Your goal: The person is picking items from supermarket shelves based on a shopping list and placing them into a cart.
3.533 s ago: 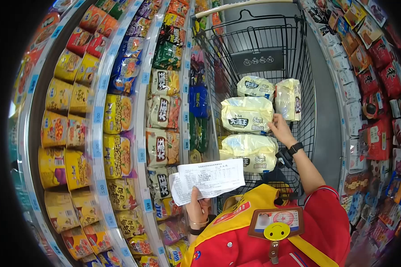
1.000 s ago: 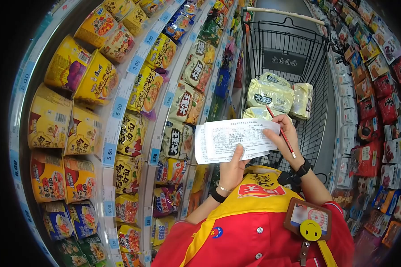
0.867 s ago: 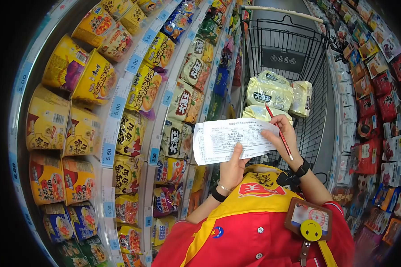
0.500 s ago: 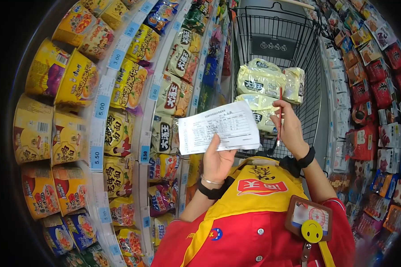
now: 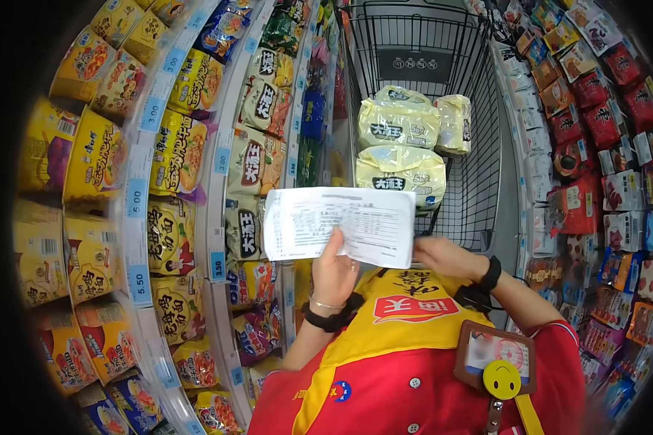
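My left hand [image 5: 335,272] holds a printed paper form [image 5: 339,226] in front of my chest, its thumb on top near the lower edge. At the paper's right edge is my right hand [image 5: 442,256], with its fingertips partly hidden behind the sheet. What the right fingers hold cannot be made out, and no pencil shows. Beyond the paper, pale yellow noodle packs [image 5: 400,172] lie in a black wire cart [image 5: 479,167].
Shelves on the left carry noodle cups [image 5: 94,156] and bagged noodles [image 5: 189,152] behind blue price tags. On the right, shelves hold many small packets, some of them red [image 5: 604,125]. The cart stands directly ahead between them.
My right hand has come down from above the cart to the paper's right edge, and its red pencil is out of sight. The paper has moved left and sits more level. The view has shifted.
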Action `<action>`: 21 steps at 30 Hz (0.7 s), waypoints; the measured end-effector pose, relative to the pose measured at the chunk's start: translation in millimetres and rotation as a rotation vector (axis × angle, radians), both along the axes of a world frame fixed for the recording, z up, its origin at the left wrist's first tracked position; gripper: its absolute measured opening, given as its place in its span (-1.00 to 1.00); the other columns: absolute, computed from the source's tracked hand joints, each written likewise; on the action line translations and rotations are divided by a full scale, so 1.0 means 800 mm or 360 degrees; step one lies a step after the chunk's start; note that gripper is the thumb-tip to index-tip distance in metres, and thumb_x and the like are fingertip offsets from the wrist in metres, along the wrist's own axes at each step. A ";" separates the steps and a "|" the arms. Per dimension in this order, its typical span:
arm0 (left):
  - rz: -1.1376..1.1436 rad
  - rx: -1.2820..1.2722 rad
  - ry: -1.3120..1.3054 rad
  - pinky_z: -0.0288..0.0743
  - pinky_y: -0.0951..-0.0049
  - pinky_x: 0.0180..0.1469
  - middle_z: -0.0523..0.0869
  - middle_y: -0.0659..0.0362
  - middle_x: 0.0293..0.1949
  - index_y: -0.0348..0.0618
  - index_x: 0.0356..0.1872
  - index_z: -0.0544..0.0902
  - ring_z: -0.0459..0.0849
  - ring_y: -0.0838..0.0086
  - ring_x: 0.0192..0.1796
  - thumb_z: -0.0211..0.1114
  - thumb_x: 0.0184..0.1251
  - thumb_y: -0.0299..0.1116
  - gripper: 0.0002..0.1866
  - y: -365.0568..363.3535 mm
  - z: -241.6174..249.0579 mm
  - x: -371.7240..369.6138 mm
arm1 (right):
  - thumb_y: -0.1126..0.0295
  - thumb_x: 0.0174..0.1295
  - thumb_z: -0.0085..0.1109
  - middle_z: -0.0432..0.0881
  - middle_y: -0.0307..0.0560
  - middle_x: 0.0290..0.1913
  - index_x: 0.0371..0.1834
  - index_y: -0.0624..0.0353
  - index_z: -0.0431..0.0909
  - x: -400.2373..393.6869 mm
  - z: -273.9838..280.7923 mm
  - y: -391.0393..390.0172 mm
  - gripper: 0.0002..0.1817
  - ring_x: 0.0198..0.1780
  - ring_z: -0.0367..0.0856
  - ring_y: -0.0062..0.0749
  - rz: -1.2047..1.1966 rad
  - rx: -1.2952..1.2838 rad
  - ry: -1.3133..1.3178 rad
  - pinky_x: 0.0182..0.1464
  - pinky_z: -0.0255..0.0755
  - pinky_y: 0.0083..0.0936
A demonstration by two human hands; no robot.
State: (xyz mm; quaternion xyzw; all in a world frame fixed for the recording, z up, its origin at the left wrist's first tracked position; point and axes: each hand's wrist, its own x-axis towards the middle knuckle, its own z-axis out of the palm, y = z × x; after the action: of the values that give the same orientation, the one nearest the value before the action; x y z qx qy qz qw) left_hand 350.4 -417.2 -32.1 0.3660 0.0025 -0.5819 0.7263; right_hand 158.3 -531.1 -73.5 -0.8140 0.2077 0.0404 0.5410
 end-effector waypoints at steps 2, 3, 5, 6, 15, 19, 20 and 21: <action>0.0094 0.0033 -0.0051 0.39 0.41 0.04 0.55 0.22 -0.02 -0.12 0.07 0.38 0.52 0.48 0.01 -0.02 0.34 -0.27 -0.68 0.007 -0.002 0.007 | 0.29 0.22 -0.16 0.54 0.20 -0.21 -0.18 0.30 0.45 -0.028 -0.038 0.017 -0.70 -0.13 0.50 0.02 0.0013 0.0056 0.0093 -0.07 0.36 -0.25; 0.0118 0.0032 -0.0053 0.39 0.41 0.05 0.55 0.22 -0.02 -0.12 0.07 0.38 0.52 0.48 0.01 -0.02 0.34 -0.27 -0.68 0.010 -0.001 0.010 | 0.25 0.23 -0.16 0.53 0.21 -0.20 -0.18 0.31 0.45 -0.033 -0.051 0.022 -0.67 -0.11 0.50 0.01 -0.0028 0.0136 0.0136 -0.06 0.36 -0.25; 0.0171 0.0020 -0.0062 0.38 0.41 0.06 0.55 0.22 -0.02 -0.11 0.07 0.38 0.52 0.47 0.02 -0.02 0.34 -0.27 -0.68 0.015 0.002 0.017 | 0.21 0.25 -0.17 0.53 0.22 -0.15 -0.06 0.29 0.40 -0.029 -0.065 0.027 -0.63 -0.13 0.51 0.00 -0.0044 0.0061 0.0259 -0.07 0.38 -0.27; 0.0184 0.0029 -0.0049 0.37 0.40 0.07 0.54 0.22 -0.01 -0.11 0.08 0.37 0.51 0.47 0.03 -0.02 0.35 -0.27 -0.68 0.018 0.000 0.020 | 0.19 0.26 -0.18 0.52 0.22 -0.12 0.00 0.28 0.37 -0.027 -0.066 0.027 -0.60 -0.13 0.52 0.00 -0.0049 0.0022 0.0318 -0.08 0.39 -0.27; 0.0271 0.0079 0.0036 0.32 0.38 0.11 0.47 0.14 0.06 -0.20 0.12 0.31 0.47 0.40 0.08 -0.05 0.35 -0.36 -0.65 0.028 0.010 0.017 | 0.07 0.31 -0.33 0.57 0.18 -0.36 -0.29 0.28 0.51 -0.009 -0.072 0.022 -0.50 -0.32 0.56 0.07 0.0733 -0.0376 0.0587 -0.25 0.41 -0.14; 0.0226 0.0050 -0.0011 0.39 0.41 0.06 0.54 0.20 -0.01 -0.14 0.07 0.37 0.52 0.46 0.02 -0.02 0.34 -0.30 -0.68 0.031 0.010 0.013 | 0.09 0.29 -0.31 0.59 0.15 -0.25 -0.22 0.28 0.53 0.008 -0.069 0.016 -0.51 -0.27 0.57 -0.15 0.0590 0.0106 0.0737 -0.23 0.43 -0.35; 0.0236 0.0025 -0.0009 0.38 0.40 0.07 0.52 0.19 0.01 -0.15 0.08 0.35 0.51 0.44 0.04 -0.03 0.35 -0.31 -0.68 0.032 0.006 0.013 | 0.10 0.30 -0.31 0.59 0.13 -0.26 -0.22 0.28 0.53 0.005 -0.087 0.015 -0.52 -0.29 0.57 -0.21 0.0441 0.0365 0.0773 -0.24 0.43 -0.41; 0.0246 0.0029 -0.0011 0.37 0.39 0.07 0.52 0.18 0.02 -0.15 0.09 0.35 0.50 0.43 0.04 -0.04 0.35 -0.31 -0.68 0.033 0.006 0.012 | 0.10 0.30 -0.31 0.60 0.12 -0.26 -0.21 0.28 0.53 0.000 -0.113 0.017 -0.52 -0.31 0.57 -0.27 0.0286 0.0621 0.0804 -0.26 0.44 -0.47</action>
State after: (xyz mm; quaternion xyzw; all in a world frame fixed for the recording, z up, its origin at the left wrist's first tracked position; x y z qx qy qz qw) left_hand 360.1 -391.0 -27.2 0.3734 0.0335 -0.5226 0.7657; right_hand 157.9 -517.7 -164.1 -0.6742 0.2509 0.3275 0.6125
